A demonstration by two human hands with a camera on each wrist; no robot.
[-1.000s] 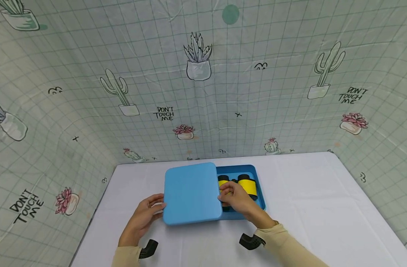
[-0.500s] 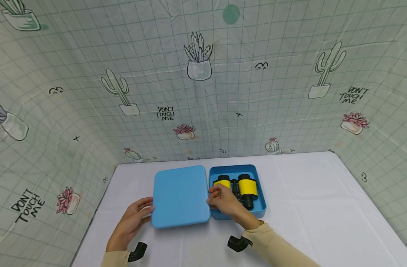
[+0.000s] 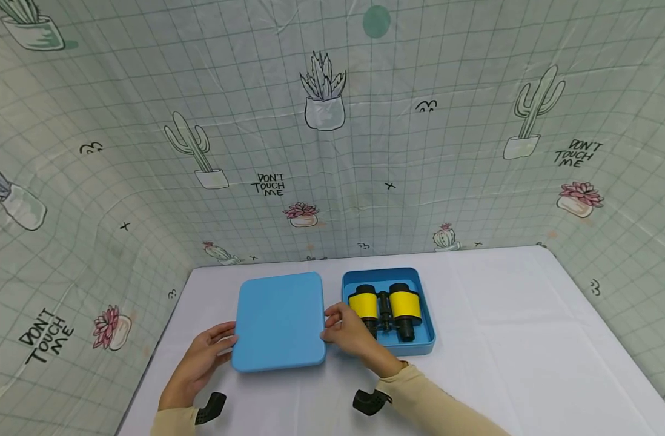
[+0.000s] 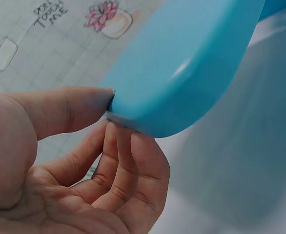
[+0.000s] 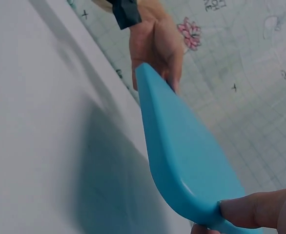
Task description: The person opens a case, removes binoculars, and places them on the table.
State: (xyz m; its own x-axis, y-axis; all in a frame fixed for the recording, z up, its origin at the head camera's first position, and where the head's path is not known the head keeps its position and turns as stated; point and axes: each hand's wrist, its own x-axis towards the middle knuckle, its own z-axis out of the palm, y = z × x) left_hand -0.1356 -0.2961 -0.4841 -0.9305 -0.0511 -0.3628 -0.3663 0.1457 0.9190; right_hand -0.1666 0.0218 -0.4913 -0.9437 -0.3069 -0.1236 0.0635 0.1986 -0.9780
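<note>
A blue lid [image 3: 280, 321] with rounded corners is held between both hands, top face up, to the left of the box. My left hand [image 3: 198, 357] pinches its left edge; the left wrist view shows the thumb [image 4: 70, 109] on the upper edge and the fingers beneath. On the opposite edge my right hand [image 3: 351, 333] grips it with thumb and fingertips. In the right wrist view, a shadow under the lid [image 5: 182, 141] shows it raised off the table. The open blue box [image 3: 427, 339] holds yellow and black binoculars [image 3: 405, 304], partly overlapped by the right hand.
A white cloth covers the table [image 3: 501, 339]. Behind and at both sides hangs a grid-patterned curtain [image 3: 365, 151] printed with cacti. Black wrist-worn devices [image 3: 211, 408] sit under both wrists. The right forearm sleeve [image 3: 436, 402] crosses the table in front of the box.
Both hands have carried the lid leftward, off the box, uncovering the binoculars inside. The box itself has stayed in place.
</note>
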